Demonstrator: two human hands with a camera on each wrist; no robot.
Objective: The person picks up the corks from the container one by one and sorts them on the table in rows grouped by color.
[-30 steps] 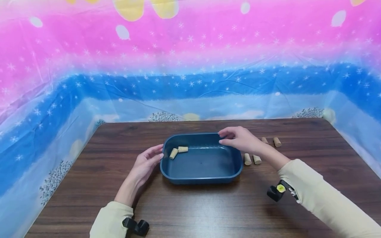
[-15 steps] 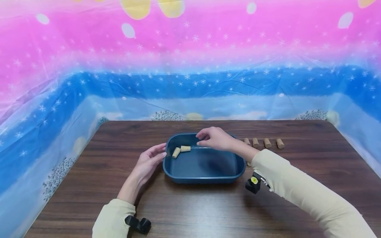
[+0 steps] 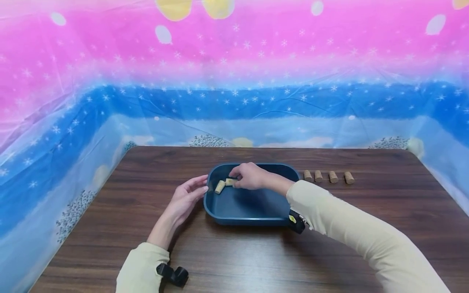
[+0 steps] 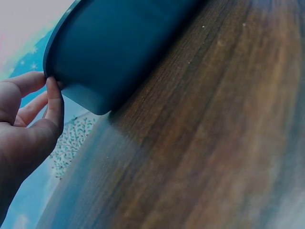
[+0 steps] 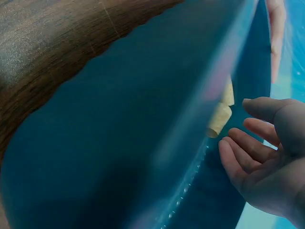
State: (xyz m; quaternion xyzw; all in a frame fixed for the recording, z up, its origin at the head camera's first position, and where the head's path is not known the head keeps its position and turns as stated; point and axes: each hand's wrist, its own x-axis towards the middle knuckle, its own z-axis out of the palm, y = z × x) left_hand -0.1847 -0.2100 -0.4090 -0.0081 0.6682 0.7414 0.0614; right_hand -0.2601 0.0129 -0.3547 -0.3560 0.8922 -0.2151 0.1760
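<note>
A dark blue basin sits on the table with two corks in its left end. One cork lies tilted; the other cork touches it and is partly covered by my right hand. In the right wrist view, my right hand reaches inside the basin. Its thumb and fingers are apart, close to the nearer cork, holding nothing. My left hand touches the basin's left side from outside with fingertips and thumb, as the left wrist view of the hand also shows.
Several corks stand in a row on the table right of the basin, from the nearest cork to the farthest cork. The brown wooden table is backed by a pink and blue patterned cloth.
My right hand has moved left and down, from over the basin's right rear rim to the corks inside. The left hand stays at the basin's side. The head view has shifted slightly.
</note>
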